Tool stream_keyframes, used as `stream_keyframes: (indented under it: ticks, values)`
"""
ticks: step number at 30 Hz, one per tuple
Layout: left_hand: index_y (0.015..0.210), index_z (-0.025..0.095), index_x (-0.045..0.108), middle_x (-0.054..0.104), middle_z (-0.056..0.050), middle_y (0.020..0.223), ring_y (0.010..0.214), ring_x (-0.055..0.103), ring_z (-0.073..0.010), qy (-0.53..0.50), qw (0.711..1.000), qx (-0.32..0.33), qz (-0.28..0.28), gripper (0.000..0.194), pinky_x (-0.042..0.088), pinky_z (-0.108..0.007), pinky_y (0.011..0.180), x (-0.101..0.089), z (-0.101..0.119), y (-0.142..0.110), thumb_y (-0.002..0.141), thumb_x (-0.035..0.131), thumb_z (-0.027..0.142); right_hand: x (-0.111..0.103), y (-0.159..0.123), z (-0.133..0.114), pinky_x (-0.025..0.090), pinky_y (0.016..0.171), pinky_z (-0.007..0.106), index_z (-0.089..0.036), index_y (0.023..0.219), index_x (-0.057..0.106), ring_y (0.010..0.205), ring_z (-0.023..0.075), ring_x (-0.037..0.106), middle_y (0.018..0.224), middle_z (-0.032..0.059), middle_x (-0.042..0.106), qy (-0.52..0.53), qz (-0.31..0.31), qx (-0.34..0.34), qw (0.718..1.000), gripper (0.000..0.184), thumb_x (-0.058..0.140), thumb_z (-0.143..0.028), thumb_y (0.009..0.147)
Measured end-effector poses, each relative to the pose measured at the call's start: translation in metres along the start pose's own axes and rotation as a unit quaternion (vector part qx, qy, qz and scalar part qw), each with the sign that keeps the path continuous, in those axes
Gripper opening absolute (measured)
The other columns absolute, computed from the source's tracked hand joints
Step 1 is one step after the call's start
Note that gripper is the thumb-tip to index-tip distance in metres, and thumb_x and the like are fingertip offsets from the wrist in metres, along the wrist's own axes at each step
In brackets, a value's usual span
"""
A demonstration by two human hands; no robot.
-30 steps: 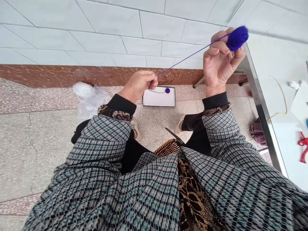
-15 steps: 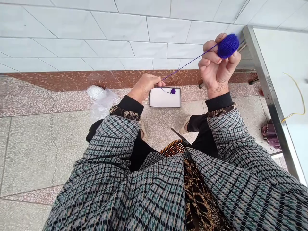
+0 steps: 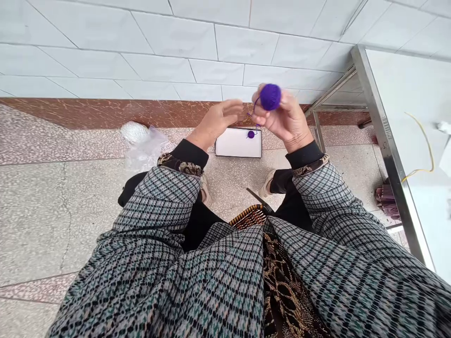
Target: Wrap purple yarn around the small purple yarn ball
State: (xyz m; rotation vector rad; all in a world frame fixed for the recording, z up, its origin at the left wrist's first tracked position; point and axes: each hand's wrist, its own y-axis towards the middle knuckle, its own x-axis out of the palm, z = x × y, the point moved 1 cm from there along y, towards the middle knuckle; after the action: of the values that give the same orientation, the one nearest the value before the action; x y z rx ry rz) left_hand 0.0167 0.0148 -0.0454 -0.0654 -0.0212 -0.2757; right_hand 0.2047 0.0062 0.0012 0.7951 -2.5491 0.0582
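Observation:
My right hand (image 3: 283, 119) holds a purple ball of yarn (image 3: 270, 96) up at its fingertips. A slack strand of the yarn curls down beside those fingers. To the left, a short gap away, my left hand (image 3: 218, 119) is open, its fingers stretched toward the ball, with no yarn visible in them. Below and between both hands, a smaller purple yarn ball (image 3: 251, 134) lies in a shallow white tray with a dark rim (image 3: 238, 156) on the floor. Loose yarn trails near the small ball.
A metal-edged white table (image 3: 391, 126) stands on the right, with a yellow cord (image 3: 428, 141) on its top. Clear plastic bags (image 3: 144, 145) lie on the floor to the left. A tiled wall (image 3: 197, 42) rises ahead.
My right hand has brought the larger yarn ball down and left, close to my left hand. The taut strand between the hands has gone slack, and my left fingers have opened.

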Motion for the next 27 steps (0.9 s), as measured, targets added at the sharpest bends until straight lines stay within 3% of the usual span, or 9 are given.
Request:
stream_keyframes:
  ticks: [2, 5, 8, 12, 16, 20, 22, 24, 27]
  values:
    - [0.11, 0.021, 0.07, 0.076, -0.005, 0.11, 0.116, 0.069, -0.0216, -0.026, 0.999, 0.02, -0.013, 0.028, 0.056, -0.031, 0.095, 0.008, 0.011, -0.005, 0.083, 0.072, 0.016, 0.005, 0.004, 0.006, 0.057, 0.077, 0.032, -0.022, 0.102, 0.061, 0.082, 0.0194, 0.058, 0.077, 0.0002, 0.062, -0.011, 0.0, 0.023, 1.0, 0.051, 0.09, -0.046, 0.068]
    - [0.108, 0.02, 0.069, 0.075, -0.004, 0.097, 0.091, 0.074, -0.0185, -0.056, 0.998, 0.007, -0.025, 0.022, 0.059, -0.029, 0.081, 0.018, 0.021, -0.012, 0.086, 0.072, 0.021, 0.003, 0.009, 0.013, 0.056, 0.078, 0.031, -0.022, 0.101, 0.061, 0.089, 0.0209, 0.059, 0.071, 0.0, 0.059, -0.047, 0.01, 0.072, 0.996, 0.045, 0.088, -0.046, 0.073]
    - [0.1, 0.02, 0.068, 0.069, -0.001, 0.077, 0.059, 0.061, -0.0102, -0.052, 0.999, -0.006, -0.014, 0.011, 0.054, -0.024, 0.063, 0.02, 0.019, -0.013, 0.089, 0.069, 0.024, -0.014, 0.012, 0.018, 0.057, 0.078, 0.029, -0.023, 0.095, 0.056, 0.088, 0.0197, 0.059, 0.073, -0.0003, 0.059, -0.049, 0.089, 0.074, 0.992, 0.047, 0.088, -0.046, 0.069]
    - [0.083, 0.019, 0.068, 0.053, 0.004, 0.057, 0.047, 0.044, -0.0067, -0.001, 1.0, 0.021, -0.003, 0.011, 0.044, -0.02, 0.051, 0.019, 0.013, -0.01, 0.092, 0.064, 0.02, -0.038, 0.017, 0.022, 0.058, 0.078, 0.026, -0.025, 0.092, 0.047, 0.092, 0.0178, 0.062, 0.085, 0.0009, 0.057, -0.063, 0.164, 0.027, 0.984, 0.046, 0.08, -0.049, 0.072]
    - [0.071, 0.016, 0.069, 0.059, 0.001, 0.058, 0.049, 0.05, -0.0064, 0.047, 0.995, 0.027, -0.082, 0.016, 0.044, -0.02, 0.051, 0.02, 0.012, -0.011, 0.086, 0.063, 0.014, -0.043, 0.021, 0.023, 0.06, 0.08, 0.027, -0.025, 0.092, 0.046, 0.096, 0.0195, 0.063, 0.087, 0.002, 0.058, -0.114, 0.216, -0.004, 0.97, 0.04, 0.074, -0.052, 0.08]
    - [0.067, 0.016, 0.071, 0.062, -0.001, 0.056, 0.049, 0.053, -0.0078, 0.072, 0.983, 0.019, -0.167, 0.017, 0.045, -0.022, 0.051, 0.019, 0.017, -0.017, 0.082, 0.063, 0.014, -0.034, 0.017, 0.014, 0.057, 0.074, 0.026, -0.022, 0.097, 0.054, 0.08, 0.0162, 0.065, 0.088, 0.0016, 0.064, -0.264, 0.292, 0.007, 0.919, 0.016, 0.067, -0.024, 0.087]
    - [0.068, 0.016, 0.072, 0.061, -0.001, 0.054, 0.049, 0.052, -0.0084, 0.084, 0.98, 0.021, -0.179, 0.016, 0.045, -0.022, 0.052, 0.016, 0.022, -0.019, 0.081, 0.064, 0.015, -0.027, 0.012, 0.008, 0.054, 0.068, 0.026, -0.019, 0.094, 0.06, 0.072, 0.0157, 0.063, 0.084, 0.0014, 0.065, -0.398, 0.241, 0.073, 0.882, 0.019, 0.071, -0.011, 0.08]
    - [0.066, 0.016, 0.072, 0.058, 0.0, 0.052, 0.048, 0.05, -0.0085, 0.098, 0.98, 0.024, -0.173, 0.016, 0.043, -0.023, 0.052, 0.012, 0.026, -0.02, 0.079, 0.064, 0.014, -0.022, 0.007, 0.002, 0.051, 0.063, 0.027, -0.017, 0.089, 0.067, 0.068, 0.0158, 0.062, 0.077, 0.0012, 0.066, -0.484, 0.103, 0.179, 0.85, 0.022, 0.077, -0.006, 0.073]
    - [0.061, 0.017, 0.071, 0.053, 0.001, 0.049, 0.047, 0.046, -0.0088, 0.111, 0.982, 0.027, -0.153, 0.017, 0.04, -0.025, 0.052, 0.005, 0.028, -0.018, 0.076, 0.064, 0.013, -0.018, -0.002, -0.009, 0.051, 0.063, 0.025, -0.016, 0.093, 0.073, 0.066, 0.0142, 0.063, 0.074, 0.0004, 0.068, -0.45, -0.114, 0.27, 0.844, 0.023, 0.083, -0.009, 0.073]
